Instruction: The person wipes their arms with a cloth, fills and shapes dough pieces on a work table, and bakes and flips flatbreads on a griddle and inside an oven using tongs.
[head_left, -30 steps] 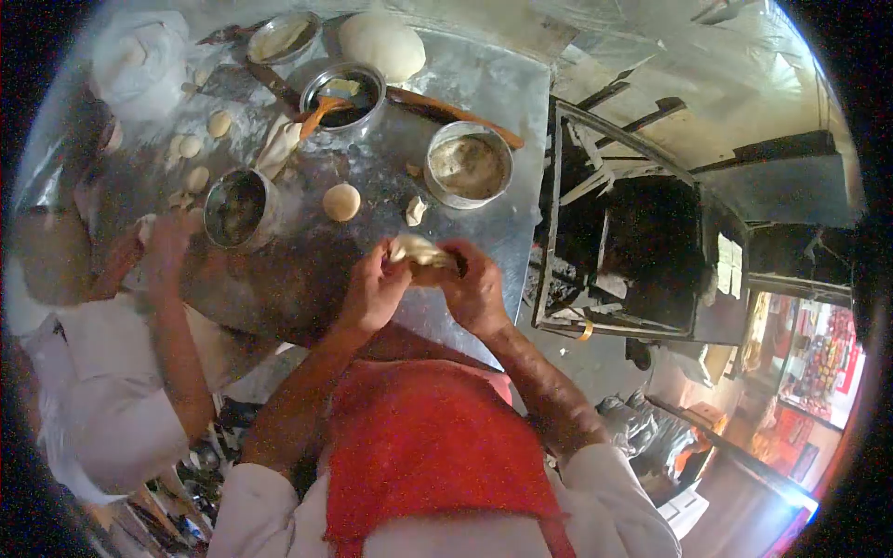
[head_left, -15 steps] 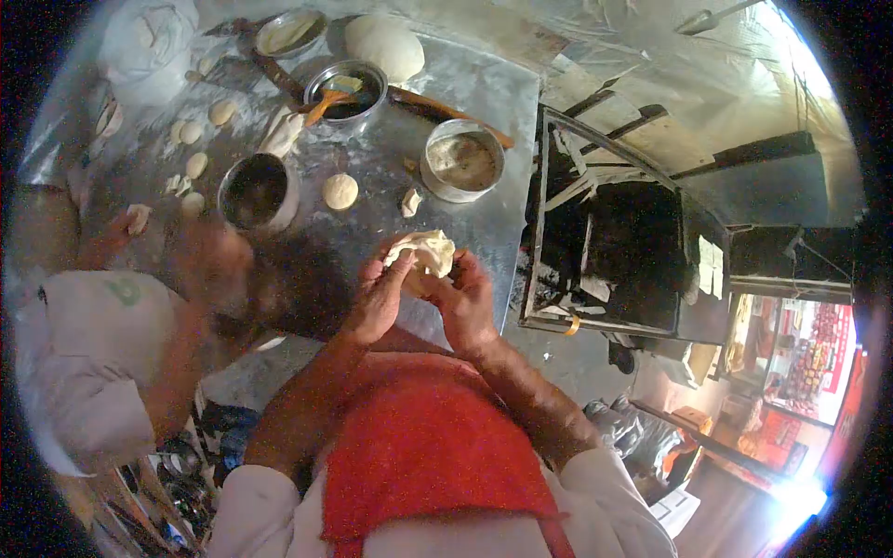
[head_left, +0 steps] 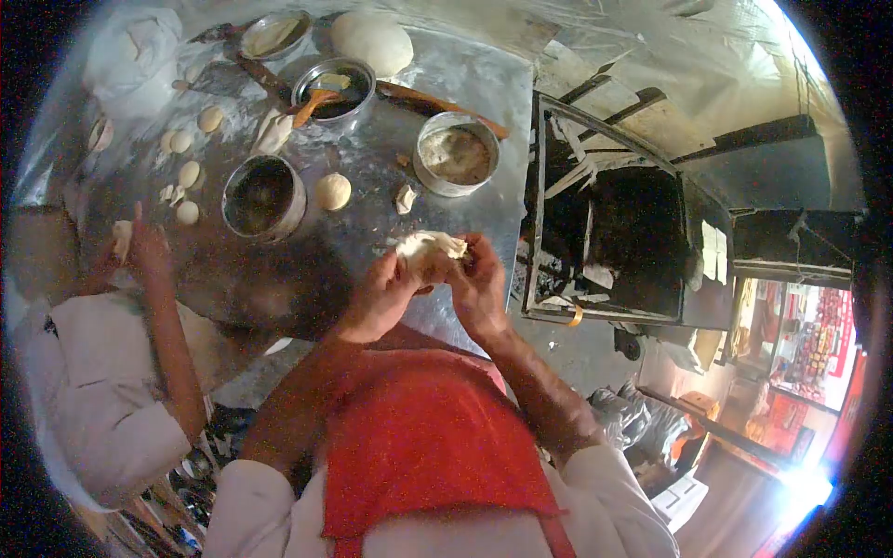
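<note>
A soft piece of dough is held up over the front of the metal table. My left hand grips it from the left, fingers curled around its side. At its right end the fingers of my right hand pinch the dough's edge. My palms partly hide the underside. Just beyond my hands lie a small dough scrap and a round dough ball. A round tin with pale, floury contents stands beyond my right hand. To the left is a deep, dark-bottomed pot.
A co-worker at the left holds dough in both hands. Farther back are a pot with an orange-handled tool, a rolling pin, a large dough mound and several dough balls. A dark metal-framed opening is at right.
My right hand has moved slightly right and up along the dough, which now stretches more sideways. The co-worker's hands have come together around a dough piece at the left.
</note>
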### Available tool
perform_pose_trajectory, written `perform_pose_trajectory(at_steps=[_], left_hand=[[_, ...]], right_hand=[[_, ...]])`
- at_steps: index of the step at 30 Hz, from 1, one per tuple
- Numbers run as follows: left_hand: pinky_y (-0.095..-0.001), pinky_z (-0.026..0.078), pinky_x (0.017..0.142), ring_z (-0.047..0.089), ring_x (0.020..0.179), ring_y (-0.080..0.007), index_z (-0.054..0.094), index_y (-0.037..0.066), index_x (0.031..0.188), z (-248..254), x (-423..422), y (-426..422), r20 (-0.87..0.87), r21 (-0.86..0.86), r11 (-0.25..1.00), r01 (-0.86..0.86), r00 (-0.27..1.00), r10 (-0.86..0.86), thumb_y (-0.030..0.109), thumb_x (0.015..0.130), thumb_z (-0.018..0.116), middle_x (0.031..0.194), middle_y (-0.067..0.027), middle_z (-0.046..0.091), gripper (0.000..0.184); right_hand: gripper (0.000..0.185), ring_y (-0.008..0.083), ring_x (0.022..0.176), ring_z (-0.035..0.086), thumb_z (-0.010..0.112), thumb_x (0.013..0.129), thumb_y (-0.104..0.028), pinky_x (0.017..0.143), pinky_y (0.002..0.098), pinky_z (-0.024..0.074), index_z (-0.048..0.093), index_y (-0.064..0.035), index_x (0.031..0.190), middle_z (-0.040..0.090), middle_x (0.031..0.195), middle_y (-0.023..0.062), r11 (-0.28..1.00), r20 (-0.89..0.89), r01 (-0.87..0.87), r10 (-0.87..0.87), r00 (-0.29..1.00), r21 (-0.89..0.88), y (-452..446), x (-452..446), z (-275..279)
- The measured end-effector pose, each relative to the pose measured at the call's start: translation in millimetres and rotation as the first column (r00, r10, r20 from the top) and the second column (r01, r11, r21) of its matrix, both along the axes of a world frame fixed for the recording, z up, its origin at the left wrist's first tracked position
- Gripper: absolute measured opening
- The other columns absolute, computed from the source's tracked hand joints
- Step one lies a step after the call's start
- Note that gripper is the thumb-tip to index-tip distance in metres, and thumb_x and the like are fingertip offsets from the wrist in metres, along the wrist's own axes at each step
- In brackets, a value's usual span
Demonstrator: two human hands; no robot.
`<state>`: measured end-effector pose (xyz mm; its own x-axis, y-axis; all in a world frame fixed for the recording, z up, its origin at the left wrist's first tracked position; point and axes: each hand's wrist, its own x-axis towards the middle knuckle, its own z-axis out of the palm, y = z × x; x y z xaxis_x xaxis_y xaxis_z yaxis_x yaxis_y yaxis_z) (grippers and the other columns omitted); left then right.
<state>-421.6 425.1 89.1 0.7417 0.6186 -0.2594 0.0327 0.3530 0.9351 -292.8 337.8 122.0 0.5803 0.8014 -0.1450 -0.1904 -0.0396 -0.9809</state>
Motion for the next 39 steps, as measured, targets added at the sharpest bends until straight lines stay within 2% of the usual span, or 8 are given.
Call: perform_pose_trajectory(at_steps=[3,12,14,19,24,26,28,39], left_hand=[[-0.0333,0.052,0.073,0.066,0.084,-0.0198,0.060,0.003,0.111,15,-10,10,-0.166,0.474,0.868,0.147,0.983,-0.076,0.010,0.089,0.062,0.095,-0.0127,0.067,0.023],[-0.0394,0.051,0.065,0.068,0.077,-0.0334,0.058,0.000,0.099,28,-2,43,-0.275,0.539,0.826,0.163,0.961,-0.010,0.006,0.083,0.063,0.083,-0.0211,0.065,0.017],[-0.0359,0.051,0.071,0.067,0.082,-0.0230,0.060,0.002,0.103,22,-1,46,-0.420,0.485,0.821,0.301,0.904,-0.083,0.008,0.086,0.063,0.086,-0.0143,0.068,0.018],[-0.0320,0.049,0.086,0.062,0.097,-0.0148,0.059,0.004,0.112,16,30,44,0.067,-0.243,0.969,0.040,0.997,-0.024,0.017,0.092,0.058,0.108,-0.0051,0.064,0.024],[-0.0343,0.055,0.081,0.063,0.098,-0.0208,0.051,0.008,0.126,-15,36,64,0.030,-0.498,0.841,-0.211,0.965,0.260,0.018,0.097,0.054,0.110,-0.0077,0.063,0.031],[-0.0317,0.052,0.084,0.062,0.099,-0.0211,0.052,0.007,0.121,-26,35,89,0.160,-0.581,0.790,-0.194,0.925,0.345,0.016,0.093,0.057,0.108,-0.0078,0.063,0.030],[-0.0308,0.051,0.085,0.062,0.101,-0.0218,0.052,0.007,0.121,-19,40,99,0.069,-0.562,0.783,-0.267,0.928,0.366,0.017,0.091,0.059,0.108,-0.0079,0.062,0.033],[-0.0384,0.048,0.096,0.060,0.111,-0.0241,0.042,0.010,0.135,-16,71,129,0.071,-0.590,0.777,-0.218,0.945,0.319,0.012,0.087,0.059,0.123,-0.0096,0.058,0.050]], right_hand=[[0.026,0.0237,0.085,0.067,0.069,0.086,-0.007,0.073,0.0348,0.0538,0.055,-0.0023,0.108,0.067,0.095,0.0146,0.953,0.355,-0.133,0.228,0.907,-0.273,-2,-2,26],[0.029,0.0253,0.086,0.068,0.073,0.084,-0.009,0.075,0.0349,0.0540,0.060,-0.0003,0.108,0.068,0.097,0.0161,0.929,0.343,-0.284,0.354,0.870,-0.237,18,23,41],[0.029,0.0244,0.088,0.068,0.071,0.084,-0.007,0.075,0.0344,0.0539,0.059,0.0002,0.110,0.068,0.099,0.0154,0.911,0.331,-0.296,0.385,0.862,-0.287,16,34,16],[0.031,0.0177,0.089,0.064,0.064,0.090,-0.005,0.077,0.0315,0.0545,0.054,0.0013,0.119,0.066,0.110,0.0122,0.984,-0.124,-0.176,0.174,0.977,-0.010,41,31,-6],[0.028,0.0217,0.091,0.065,0.066,0.090,-0.015,0.078,0.0349,0.0548,0.059,-0.0003,0.113,0.067,0.106,0.0135,0.801,-0.212,-0.489,0.441,0.872,-0.345,88,85,13],[0.036,0.0324,0.093,0.066,0.069,0.087,-0.024,0.081,0.0419,0.0542,0.061,-0.0031,0.115,0.067,0.103,0.0175,0.780,0.578,-0.348,0.622,0.528,-0.520,110,121,-18],[0.042,0.0362,0.099,0.063,0.072,0.080,-0.015,0.082,0.0410,0.0537,0.059,-0.0090,0.119,0.063,0.110,0.0198,0.866,0.823,-0.264,0.491,0.284,-0.425,134,157,-66],[0.026,0.0323,0.083,0.067,0.066,0.076,-0.008,0.072,0.0436,0.0569,0.065,-0.0073,0.102,0.063,0.090,0.0116,0.682,0.680,-0.187,0.728,0.088,-0.707,176,161,-107]])
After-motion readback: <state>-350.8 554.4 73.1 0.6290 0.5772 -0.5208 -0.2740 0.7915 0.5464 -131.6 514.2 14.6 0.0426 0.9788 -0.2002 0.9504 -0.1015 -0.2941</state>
